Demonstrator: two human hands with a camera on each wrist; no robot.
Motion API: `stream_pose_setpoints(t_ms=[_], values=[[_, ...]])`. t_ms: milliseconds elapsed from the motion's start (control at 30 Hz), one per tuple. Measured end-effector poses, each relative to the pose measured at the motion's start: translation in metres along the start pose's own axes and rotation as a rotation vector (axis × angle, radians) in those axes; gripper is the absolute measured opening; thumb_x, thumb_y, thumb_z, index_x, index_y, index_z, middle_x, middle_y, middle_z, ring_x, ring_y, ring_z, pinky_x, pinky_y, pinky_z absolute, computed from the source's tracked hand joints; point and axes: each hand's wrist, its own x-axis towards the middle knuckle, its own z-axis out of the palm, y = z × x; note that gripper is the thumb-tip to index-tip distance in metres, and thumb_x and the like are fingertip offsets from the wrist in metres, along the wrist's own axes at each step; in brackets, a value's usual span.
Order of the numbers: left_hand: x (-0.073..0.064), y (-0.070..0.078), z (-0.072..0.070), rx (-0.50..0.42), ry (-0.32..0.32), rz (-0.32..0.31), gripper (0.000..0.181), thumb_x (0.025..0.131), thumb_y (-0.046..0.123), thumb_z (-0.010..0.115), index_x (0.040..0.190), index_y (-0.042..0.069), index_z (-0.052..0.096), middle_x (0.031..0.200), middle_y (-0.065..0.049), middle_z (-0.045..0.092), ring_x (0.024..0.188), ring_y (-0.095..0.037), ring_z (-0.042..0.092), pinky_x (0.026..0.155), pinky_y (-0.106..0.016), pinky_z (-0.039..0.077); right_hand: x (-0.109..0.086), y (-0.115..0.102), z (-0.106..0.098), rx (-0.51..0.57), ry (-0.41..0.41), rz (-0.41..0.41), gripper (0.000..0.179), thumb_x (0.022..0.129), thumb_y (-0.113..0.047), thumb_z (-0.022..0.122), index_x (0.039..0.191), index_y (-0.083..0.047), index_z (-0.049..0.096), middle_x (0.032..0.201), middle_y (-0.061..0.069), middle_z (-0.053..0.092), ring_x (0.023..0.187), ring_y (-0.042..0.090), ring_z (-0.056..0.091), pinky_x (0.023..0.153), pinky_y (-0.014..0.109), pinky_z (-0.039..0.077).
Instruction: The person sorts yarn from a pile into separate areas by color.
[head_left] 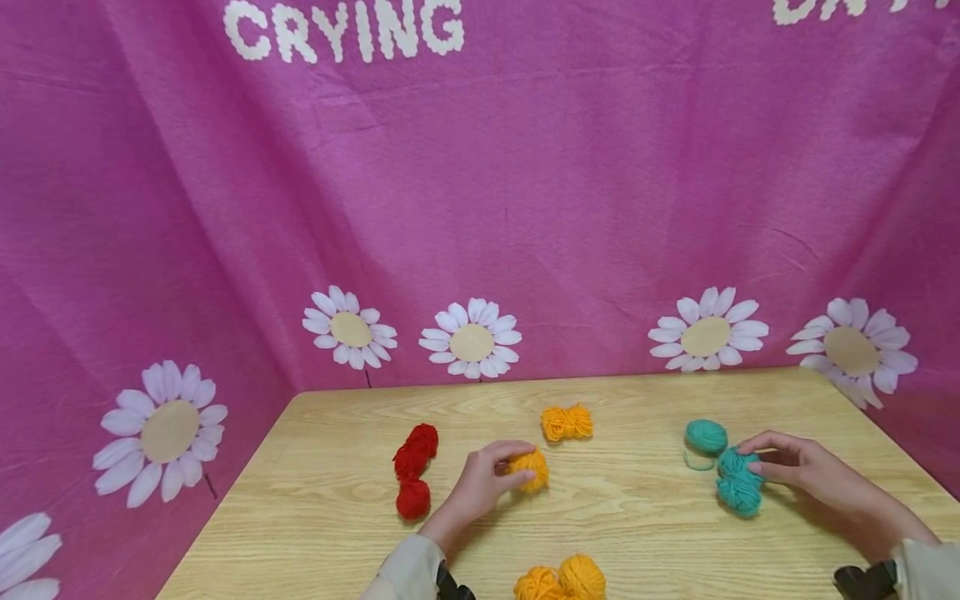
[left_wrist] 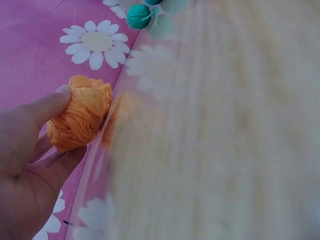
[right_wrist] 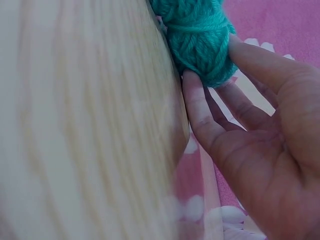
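Observation:
My left hand [head_left: 480, 482] holds a small orange yarn ball [head_left: 531, 470] between thumb and fingers, just over or on the table. In the left wrist view the thumb lies on one side of that ball [left_wrist: 80, 114] and the fingertips on the other. Over on the right, my right hand [head_left: 813, 471] grips the edge of a teal yarn skein [head_left: 739, 483], pinched in the middle like a bow. The right wrist view shows thumb and fingertips against the teal yarn [right_wrist: 197, 42]. Touching or close behind it lies a teal yarn ball [head_left: 706, 437] with a loose strand.
A red yarn skein [head_left: 416, 451] and a red ball [head_left: 413, 499] lie left of my left hand. Beyond it is an orange skein [head_left: 567, 422]; more orange yarn [head_left: 581, 577] sits at the near edge of view. A pink flowered cloth [head_left: 570, 208] hangs behind the wooden table [head_left: 637, 542].

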Motion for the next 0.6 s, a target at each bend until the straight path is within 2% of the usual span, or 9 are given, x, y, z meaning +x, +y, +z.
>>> stream_pose_setpoints(t_ms=[333, 467, 600], values=[[0.011, -0.002, -0.002, -0.021, 0.019, -0.017, 0.04, 0.091, 0.024, 0.069, 0.128, 0.009, 0.066, 0.13, -0.009, 0.066, 0.12, -0.026, 0.06, 0.097, -0.037, 0.054, 0.0, -0.002, 0.002, 0.004, 0.009, 0.03, 0.024, 0.099, -0.011, 0.056, 0.118, 0.001, 0.061, 0.111, -0.022, 0.063, 0.101, -0.013, 0.054, 0.079, 0.007, 0.042], [0.014, -0.001, -0.002, -0.019, 0.021, -0.033, 0.039, 0.091, 0.024, 0.069, 0.127, 0.011, 0.066, 0.129, -0.008, 0.066, 0.119, -0.026, 0.061, 0.097, -0.037, 0.054, 0.0, -0.002, 0.002, -0.002, 0.017, 0.041, 0.023, 0.098, -0.012, 0.057, 0.118, 0.0, 0.062, 0.11, -0.023, 0.064, 0.1, -0.012, 0.054, 0.079, 0.007, 0.042], [0.019, -0.001, -0.002, -0.016, 0.03, -0.046, 0.038, 0.091, 0.022, 0.07, 0.127, 0.012, 0.066, 0.13, -0.008, 0.065, 0.118, -0.026, 0.061, 0.097, -0.037, 0.053, -0.001, -0.001, 0.001, -0.006, 0.016, 0.012, 0.022, 0.098, -0.01, 0.056, 0.117, 0.0, 0.061, 0.11, -0.021, 0.064, 0.101, -0.012, 0.054, 0.079, 0.007, 0.042]])
